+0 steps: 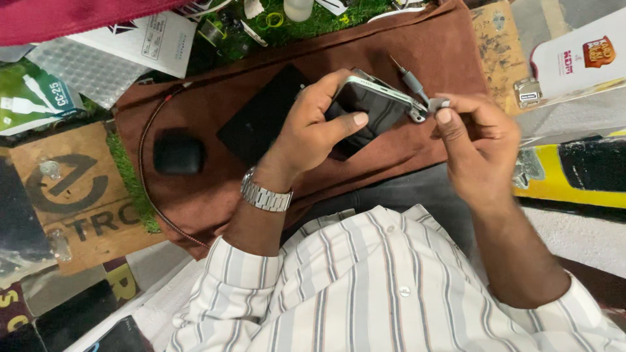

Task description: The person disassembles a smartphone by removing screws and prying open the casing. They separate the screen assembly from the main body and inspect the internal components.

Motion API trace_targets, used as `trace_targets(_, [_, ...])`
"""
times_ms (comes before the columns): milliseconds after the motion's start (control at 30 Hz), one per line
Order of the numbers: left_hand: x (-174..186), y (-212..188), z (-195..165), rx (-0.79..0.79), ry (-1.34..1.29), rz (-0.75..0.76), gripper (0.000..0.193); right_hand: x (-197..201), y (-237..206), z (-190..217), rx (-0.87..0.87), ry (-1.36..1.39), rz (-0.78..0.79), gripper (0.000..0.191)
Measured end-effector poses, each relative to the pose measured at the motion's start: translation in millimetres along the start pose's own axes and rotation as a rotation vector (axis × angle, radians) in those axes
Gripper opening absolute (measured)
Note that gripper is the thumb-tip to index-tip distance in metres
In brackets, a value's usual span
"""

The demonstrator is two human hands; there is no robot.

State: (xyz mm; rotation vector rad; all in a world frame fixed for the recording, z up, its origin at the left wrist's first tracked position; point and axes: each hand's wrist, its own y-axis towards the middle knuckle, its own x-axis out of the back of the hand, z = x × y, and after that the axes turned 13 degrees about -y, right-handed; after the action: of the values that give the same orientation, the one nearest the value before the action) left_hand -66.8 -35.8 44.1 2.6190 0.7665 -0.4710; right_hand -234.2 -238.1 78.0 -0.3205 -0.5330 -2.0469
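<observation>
My left hand (pixel 312 127), with a metal watch on its wrist, grips a dark smartphone (pixel 373 105) with a silver frame, held tilted over a brown cloth (pixel 430 52). My right hand (pixel 479 140) pinches a thin grey screwdriver (pixel 411 81) at the phone's right end; the tool's tip points up and away. The thumb of my right hand rests by a small silver part at the phone's corner.
On the cloth lie a flat black rectangular panel (pixel 261 117) and a small black rounded case (pixel 178 154). A braided cable (pixel 145 169) curves along the cloth's left edge. White boxes (pixel 574 62), packaging (pixel 29 98) and a wooden board (pixel 72 189) surround the cloth.
</observation>
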Motion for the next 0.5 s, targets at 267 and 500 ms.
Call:
trace_targets(267, [-16.9,4.3,-20.8,0.017,0.129,0.075,0.037,-4.4,14.7,48.5,0.230,-0.253,0.015,0.006])
trace_targets(500, [-28.5,5.9,-22.1,-0.001,0.277,0.087,0.037,-5.8,32.8,68.3,0.337,-0.342,0.068,0.003])
